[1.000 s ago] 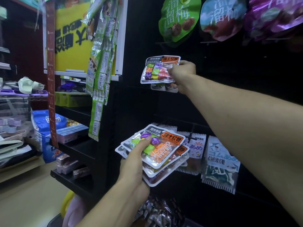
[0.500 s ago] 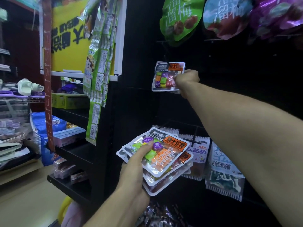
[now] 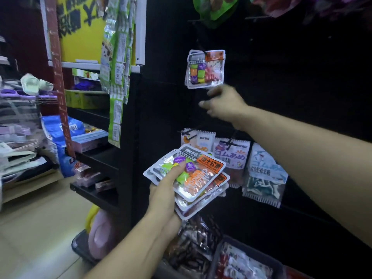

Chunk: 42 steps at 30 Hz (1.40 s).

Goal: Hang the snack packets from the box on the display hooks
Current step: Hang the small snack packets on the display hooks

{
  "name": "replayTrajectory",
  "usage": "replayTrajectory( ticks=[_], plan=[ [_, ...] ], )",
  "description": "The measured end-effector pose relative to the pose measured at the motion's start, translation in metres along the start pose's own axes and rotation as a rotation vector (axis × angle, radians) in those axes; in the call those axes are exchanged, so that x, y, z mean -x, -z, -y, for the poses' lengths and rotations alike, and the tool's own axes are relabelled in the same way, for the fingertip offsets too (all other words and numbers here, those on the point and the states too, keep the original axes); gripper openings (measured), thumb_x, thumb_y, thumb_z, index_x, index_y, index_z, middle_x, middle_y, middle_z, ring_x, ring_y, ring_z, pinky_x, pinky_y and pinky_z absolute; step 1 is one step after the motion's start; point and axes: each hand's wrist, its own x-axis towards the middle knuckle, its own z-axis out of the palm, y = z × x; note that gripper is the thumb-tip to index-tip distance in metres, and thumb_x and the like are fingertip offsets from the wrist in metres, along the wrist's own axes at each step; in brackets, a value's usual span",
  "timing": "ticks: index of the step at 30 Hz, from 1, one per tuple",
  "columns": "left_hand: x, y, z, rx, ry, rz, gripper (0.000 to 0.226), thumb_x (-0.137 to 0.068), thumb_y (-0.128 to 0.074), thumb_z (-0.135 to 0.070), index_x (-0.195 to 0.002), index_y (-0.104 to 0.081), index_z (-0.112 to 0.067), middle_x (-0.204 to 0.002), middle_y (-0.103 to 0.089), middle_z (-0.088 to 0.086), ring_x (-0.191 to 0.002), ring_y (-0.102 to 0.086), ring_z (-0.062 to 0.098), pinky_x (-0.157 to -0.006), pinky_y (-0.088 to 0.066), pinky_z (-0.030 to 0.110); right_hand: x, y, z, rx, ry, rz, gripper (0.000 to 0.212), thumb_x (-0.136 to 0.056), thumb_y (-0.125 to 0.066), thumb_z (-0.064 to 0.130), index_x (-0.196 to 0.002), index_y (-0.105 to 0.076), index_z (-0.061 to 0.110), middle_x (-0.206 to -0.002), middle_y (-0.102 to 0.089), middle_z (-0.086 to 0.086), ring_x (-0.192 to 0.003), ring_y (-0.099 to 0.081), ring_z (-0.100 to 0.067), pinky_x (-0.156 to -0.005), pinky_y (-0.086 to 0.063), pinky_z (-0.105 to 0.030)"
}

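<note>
- Released since the earlier frame, the candy packet [image 3: 205,69] hangs on its hook [image 3: 202,49]; the right hand [image 3: 223,104], just below it, looks loosely open, though blurred.
- Well below the packet, the left hand [image 3: 167,189] grips a stack of packets [image 3: 191,178].

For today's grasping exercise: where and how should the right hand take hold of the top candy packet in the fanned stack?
Probably pinch the top packet at its free orange right corner, coming from the right: the left hand pins its left part with the thumb, and the right hand hovers empty above.
</note>
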Motion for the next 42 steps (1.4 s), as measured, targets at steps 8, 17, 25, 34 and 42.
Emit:
replayTrajectory(
  ticks=[8, 17, 25, 34, 42],
  plan=[
    [0.035, 0.011, 0.036, 0.067, -0.054, -0.121, 0.099, -0.057, -0.104, -0.028, -0.143, -0.057, -0.011, -0.122, -0.075, 0.026, -0.105, -0.076, 0.048, -0.085, -0.059, 0.068, 0.176, 0.005, -0.037, 0.087, -0.148, 0.424, 0.091, -0.069, -0.08, 0.076, -0.142, -0.048, 0.033, -0.131, -0.063, 0.011, -0.11, -0.067, -0.009, -0.09, -0.055, -0.031],
    [0.065, -0.003, 0.054, -0.051, -0.14, -0.133, 0.099, -0.048, -0.103, -0.032, -0.136, -0.062, -0.013, -0.114, -0.08, 0.019, -0.097, -0.079, 0.043, -0.087, -0.06, 0.07, 0.193, 0.013, -0.065, -0.185, -0.339, 0.308, 0.067, -0.066, -0.1, 0.028, -0.118, -0.059, 0.022, -0.101, -0.078, -0.001, -0.075, -0.078, -0.016, -0.063, -0.061, -0.033],
    [0.059, -0.004, 0.054, -0.167, -0.147, -0.104, 0.084, -0.068, -0.097, -0.002, -0.14, -0.055, -0.014, -0.115, -0.079, 0.02, -0.095, -0.08, 0.042, -0.081, -0.063, 0.066, 0.168, 0.021, -0.065, -0.376, -0.33, 0.104, 0.067, -0.069, -0.095, 0.003, -0.122, -0.057, 0.021, -0.106, -0.075, -0.007, -0.09, -0.078, -0.027, -0.077, -0.065, -0.044],
    [0.041, -0.016, 0.028, -0.146, -0.024, -0.109, 0.075, -0.073, -0.095, -0.006, -0.137, -0.057, -0.007, -0.106, -0.08, 0.025, -0.086, -0.08, 0.046, -0.064, -0.065, 0.058, 0.078, 0.019, -0.023, -0.468, -0.095, -0.113, 0.029, -0.086, -0.082, -0.001, -0.101, -0.071, 0.022, -0.099, -0.08, -0.002, -0.089, -0.079, -0.023, -0.08, -0.066, -0.049],
    [0.02, -0.034, -0.012, -0.133, -0.042, 0.02, 0.068, -0.077, -0.091, -0.008, -0.137, -0.059, -0.008, -0.104, -0.081, 0.023, -0.087, -0.08, 0.045, -0.065, -0.066, 0.055, -0.03, 0.019, 0.041, -0.589, -0.045, -0.27, 0.017, -0.092, -0.077, 0.004, -0.092, -0.069, 0.019, -0.097, -0.079, -0.005, -0.082, -0.08, -0.022, -0.077, -0.067, -0.042]
  ],
)
